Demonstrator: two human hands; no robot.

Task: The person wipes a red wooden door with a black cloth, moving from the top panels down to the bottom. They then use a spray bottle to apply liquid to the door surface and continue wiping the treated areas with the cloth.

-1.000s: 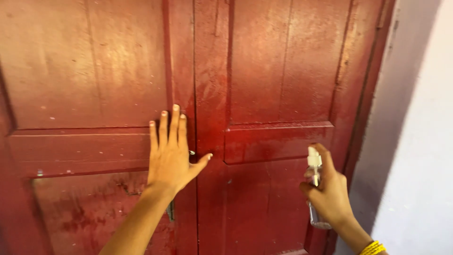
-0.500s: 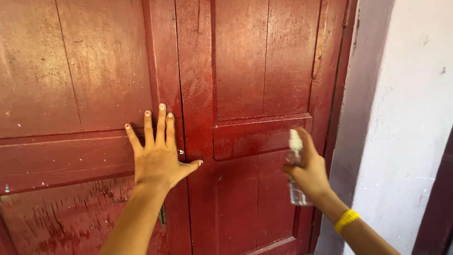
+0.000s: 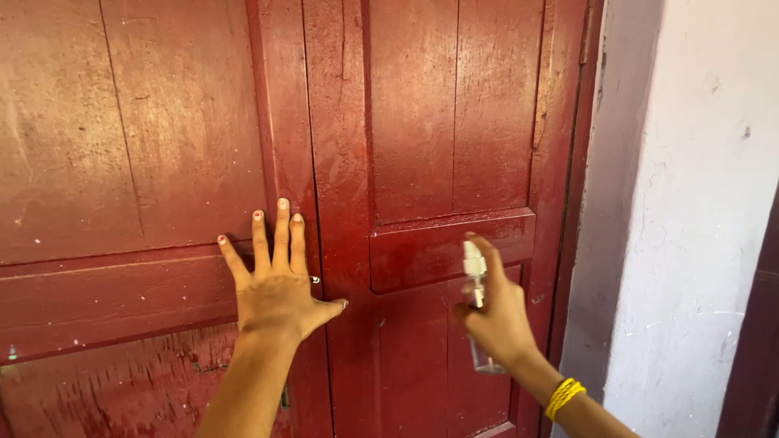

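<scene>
Spray bottle [image 3: 477,320], clear with white nozzle, clasped upright in right hand [image 3: 497,318], forefinger on the pump, facing red door [image 3: 422,146]; left hand [image 3: 274,285] spread flat, holding nothing, beside it; best kept level, nozzle square to panel

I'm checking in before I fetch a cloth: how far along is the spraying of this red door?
Done: the right leaf looks speckled with fine mist. In hand: the right hand aims a clear spray bottle at its cross rail, while the left hand presses flat on the left leaf. Left: the scuffed lower left panel looks untreated.
</scene>
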